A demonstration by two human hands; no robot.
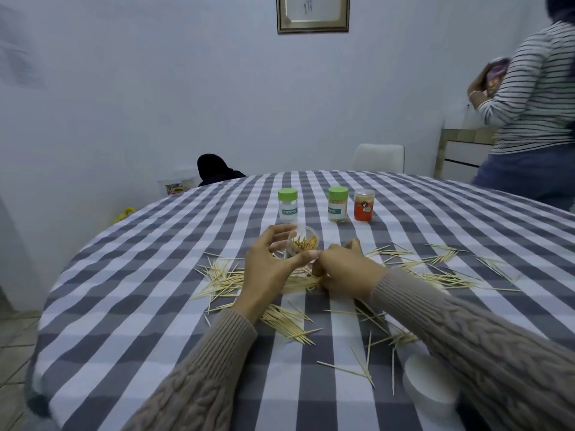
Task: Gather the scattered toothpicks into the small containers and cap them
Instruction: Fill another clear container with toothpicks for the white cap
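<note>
One clear plastic container [302, 244] sat tilted at frame centre, mouth toward the camera, gripped by the left hand [273, 262]; the right hand [345, 269] (grip unclear) rested beside it among thin wooden toothpicks [289, 321] pointing every way.

One view only, head-worn, wide-angle. It looks forward and down across a round table [174, 306] from its near edge. Both forearms enter from the bottom corners; the hands sit mid-frame, close to the lens. Far rim of the table falls just above centre. Beyond it: wall [155, 88], picture frame [312, 14] cut by the top edge. Straight lines bow toward the frame edges. No second view to overlap.
</note>
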